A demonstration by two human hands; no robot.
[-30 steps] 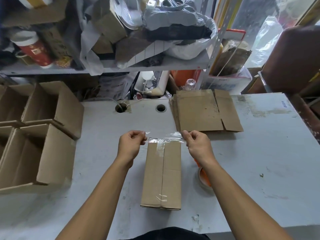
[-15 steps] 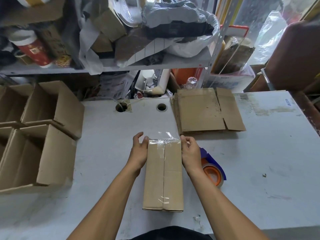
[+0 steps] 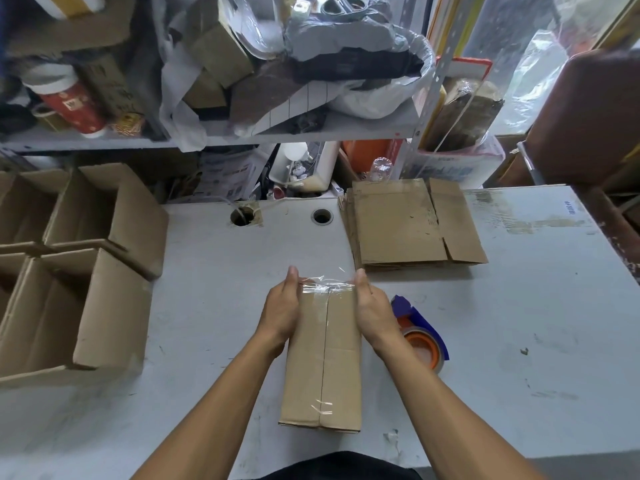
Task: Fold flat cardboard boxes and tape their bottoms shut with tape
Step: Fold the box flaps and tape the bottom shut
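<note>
Head camera view, looking down at a grey work table (image 3: 519, 306) with a cluttered shelf (image 3: 277, 133) behind it. At the far left, several assembled open cardboard boxes (image 3: 86, 271) stand together at the table's left edge, their openings facing up.

In the middle, a folded cardboard box (image 3: 323, 358) stands on the table directly in front of the person, bottom side up, its two flaps meeting at a centre seam. Clear tape (image 3: 325, 291) runs across the far end of this face and along the seam, with a short wrinkled piece near the closer end.

The left hand (image 3: 280, 313) lies flat against the box's left side, fingers straight and pressing, thumb on the top edge by the tape. The right hand (image 3: 372, 311) mirrors it on the right side, fingers extended and pressing the tape end down the wall. Neither hand is clenched.

Just right of the right wrist, touching the table, lies a tape dispenser (image 3: 420, 336) with an orange core and a blue guard. Farther back and right, a stack of flat cardboard boxes (image 3: 401, 226) rests on the table.
</note>
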